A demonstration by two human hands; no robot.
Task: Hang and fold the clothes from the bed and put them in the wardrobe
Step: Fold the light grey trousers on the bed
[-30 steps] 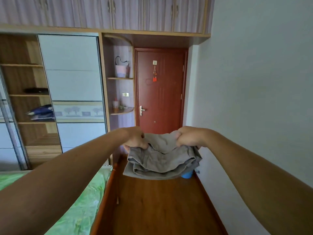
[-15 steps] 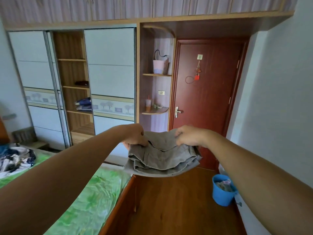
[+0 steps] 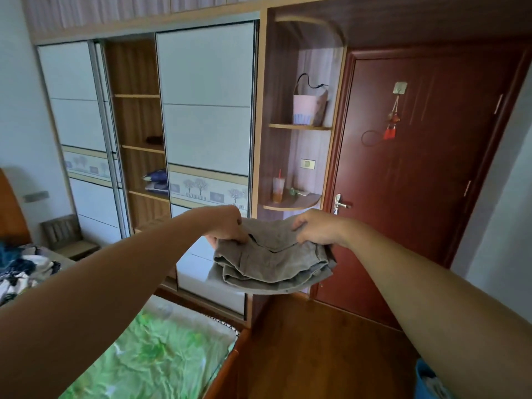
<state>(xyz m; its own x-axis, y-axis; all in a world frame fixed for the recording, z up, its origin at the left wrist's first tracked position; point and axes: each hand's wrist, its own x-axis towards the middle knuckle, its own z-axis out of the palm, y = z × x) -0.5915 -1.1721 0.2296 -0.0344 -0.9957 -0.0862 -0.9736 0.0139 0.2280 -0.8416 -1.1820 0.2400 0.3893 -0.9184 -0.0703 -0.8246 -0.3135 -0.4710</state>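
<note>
I hold a folded grey garment [image 3: 273,263] out in front of me at chest height. My left hand [image 3: 227,226] grips its left top edge and my right hand [image 3: 316,228] grips its right top edge. The wardrobe [image 3: 207,110] stands ahead with white sliding doors. Between the doors an open section shows wooden shelves [image 3: 141,148], one holding dark blue folded clothes [image 3: 157,181]. The bed [image 3: 149,355] with a green sheet lies at lower left. A pile of unfolded clothes [image 3: 23,269] rests at the far left.
A red-brown door [image 3: 417,174] is at the right, next to corner shelves [image 3: 296,203] with a cup and a pink bag [image 3: 306,109]. A blue bucket [image 3: 426,381] sits at the bottom right on the wooden floor [image 3: 316,347]. A small wooden chair [image 3: 69,237] stands by the wardrobe.
My view has swung left from the door toward the wardrobe. The garment stays gripped in both hands. The clothes pile and the wardrobe's open section have come into view.
</note>
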